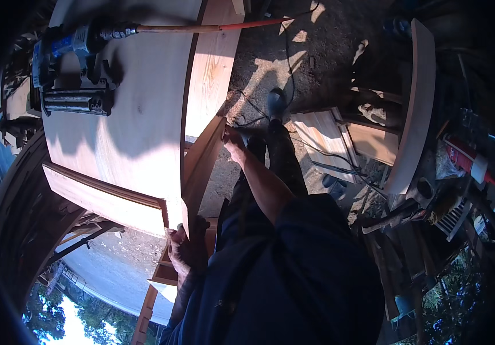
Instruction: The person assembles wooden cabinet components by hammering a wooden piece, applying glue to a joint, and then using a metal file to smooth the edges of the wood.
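A wide pale wooden panel [138, 109] lies on my left. Along its edge nearest me runs a narrower wooden board [204, 158], standing on edge. My right hand [235, 144] is closed on the far end of this board. My left hand [184, 250] is closed at its near end, by the panel's corner, with fingers partly in shadow. Close to that hand ends a pale wooden strip [106, 198] along the panel's side. A nail gun [72, 52] rests on the panel, with an orange-red air hose [201, 27] leading off it.
Another pale board [216, 63] lies beyond the panel. On the right are board offcuts [322, 138], a long curved-looking plank [417, 109], a red and white bottle [466, 161] and cluttered tools. Dark cables [339, 155] cross the dirt floor by my feet.
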Demonstrator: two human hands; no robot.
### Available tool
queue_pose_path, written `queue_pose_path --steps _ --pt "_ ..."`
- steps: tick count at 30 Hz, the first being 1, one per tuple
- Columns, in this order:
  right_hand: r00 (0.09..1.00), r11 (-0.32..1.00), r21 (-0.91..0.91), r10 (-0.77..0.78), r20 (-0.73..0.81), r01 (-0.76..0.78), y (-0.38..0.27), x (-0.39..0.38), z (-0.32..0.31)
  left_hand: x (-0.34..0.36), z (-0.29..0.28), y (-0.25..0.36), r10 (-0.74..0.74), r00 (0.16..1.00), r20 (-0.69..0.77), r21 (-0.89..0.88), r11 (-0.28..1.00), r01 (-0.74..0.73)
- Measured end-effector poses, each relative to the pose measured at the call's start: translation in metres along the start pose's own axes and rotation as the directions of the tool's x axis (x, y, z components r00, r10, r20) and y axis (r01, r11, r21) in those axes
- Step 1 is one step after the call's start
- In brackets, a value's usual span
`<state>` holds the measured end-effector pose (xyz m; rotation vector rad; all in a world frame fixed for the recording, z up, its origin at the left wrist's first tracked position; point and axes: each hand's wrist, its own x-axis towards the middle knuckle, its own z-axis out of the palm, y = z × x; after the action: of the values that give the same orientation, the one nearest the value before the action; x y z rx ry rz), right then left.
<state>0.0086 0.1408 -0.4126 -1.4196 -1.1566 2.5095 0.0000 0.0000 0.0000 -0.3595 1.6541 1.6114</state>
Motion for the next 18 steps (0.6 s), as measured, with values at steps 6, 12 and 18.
queue_pose_path --steps 6,12,18 --pt "0.991 0.951 0.295 0.118 -0.07 -0.092 0.024 0.026 -0.029 -0.007 0.023 0.01 0.021 0.997 -0.069 0.153 0.988 -0.011" --pt "0.984 0.978 -0.104 0.181 -0.007 -0.18 0.0 0.024 -0.039 -0.003 0.007 -0.019 0.397 0.918 -0.007 0.719 0.64 -0.271" --pt "0.951 0.957 0.05 0.289 -0.111 -0.285 -0.015 0.008 -0.042 -0.007 0.036 0.018 -0.034 0.953 -0.3 0.411 0.897 0.161"
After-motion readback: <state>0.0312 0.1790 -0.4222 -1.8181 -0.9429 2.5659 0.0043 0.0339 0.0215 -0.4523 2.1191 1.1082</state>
